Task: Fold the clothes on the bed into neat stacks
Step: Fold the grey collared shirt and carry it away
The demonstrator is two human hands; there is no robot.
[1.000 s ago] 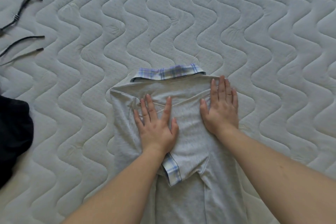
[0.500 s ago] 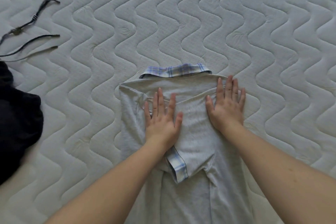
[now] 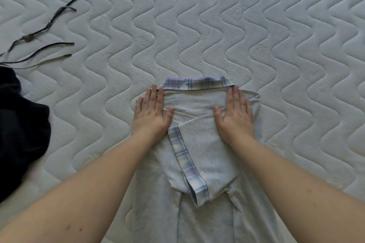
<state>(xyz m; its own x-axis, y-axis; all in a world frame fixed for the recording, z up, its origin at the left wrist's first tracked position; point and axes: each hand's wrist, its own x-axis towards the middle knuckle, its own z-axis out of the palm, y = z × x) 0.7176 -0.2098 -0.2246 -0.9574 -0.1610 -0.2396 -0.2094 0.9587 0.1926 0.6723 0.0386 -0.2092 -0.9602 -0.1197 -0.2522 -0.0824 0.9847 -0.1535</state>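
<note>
Item: grey shirt [image 3: 201, 156], plaid collar [image 3: 197, 84] and plaid sleeve cuff [image 3: 187, 165]. Location: middle of the bed [image 3: 217, 25], collar toward the far edge, body running down to the near edge and out of view. Both sides are already turned in to the middle; one sleeve lies folded across the chest, its plaid cuff running diagonally toward us.

Left hand [image 3: 151, 113]: flat, fingers straight and together, pressing the left shoulder of the shirt, fingertips level with the collar. It grips nothing.

Right hand [image 3: 235, 116]: flat likewise, fingers straight, pressing the right shoulder over the folded sleeve. It grips nothing.

Step in hand, as we judge it: smoothing the shoulders so that the side folds lie square before the length is folded up.

Method notes:
- We keep both palms flat and stroke outward from the middle, so creases run off the edges rather than bunching under the sleeve.
- At the right shoulder a flap of cloth pokes out past the fold line; we tuck it in so that both long edges run parallel.
- We leave the collar flat and unbent.
- The quilted bed is soft, so we press lightly; hard pressure would drag the cloth.
- For the next fold we would lift the hem evenly with both hands.

Other stock: dark garment [image 3: 21, 134] at the left edge of the bed; dark cords [image 3: 45, 25] near the far left corner.

Brands, labels, writing: none readable on the shirt or the bed.
</note>
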